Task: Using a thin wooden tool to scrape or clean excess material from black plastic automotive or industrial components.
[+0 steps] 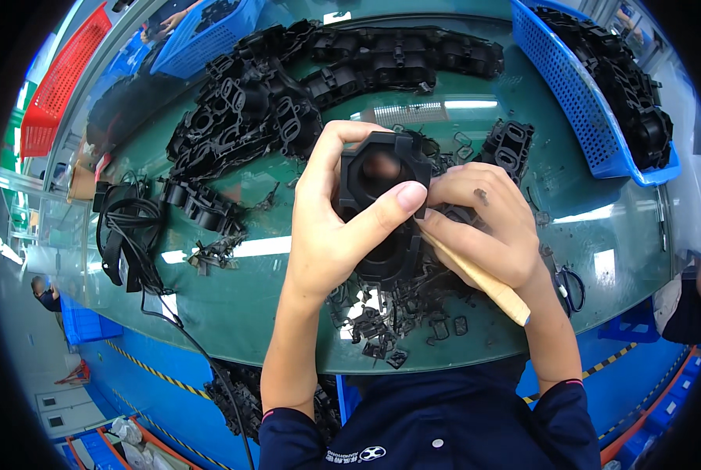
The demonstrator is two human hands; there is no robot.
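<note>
My left hand (pixel 331 215) is wrapped round a black moulded plastic part (pixel 407 153), its thumb lying across the front. The part has wide round openings and is held up over the table. My right hand (pixel 487 223) is closed on a tool with a flat, pale yellow handle (pixel 491 291), which slants down to the right below the fingers. The tool's working end is hidden between my fingers and the part, so its kind does not show. Under both hands lie many small black plastic scraps (pixel 382 321).
Black moulded parts (pixel 248 110) are heaped across the back left of the green table (pixel 288 337). A blue basket (pixel 577 102) full of them stands at the right, another blue basket (pixel 209 43) at the back. Scissors (pixel 571 288) lie at right, a coiled black cable (pixel 131 227) at left.
</note>
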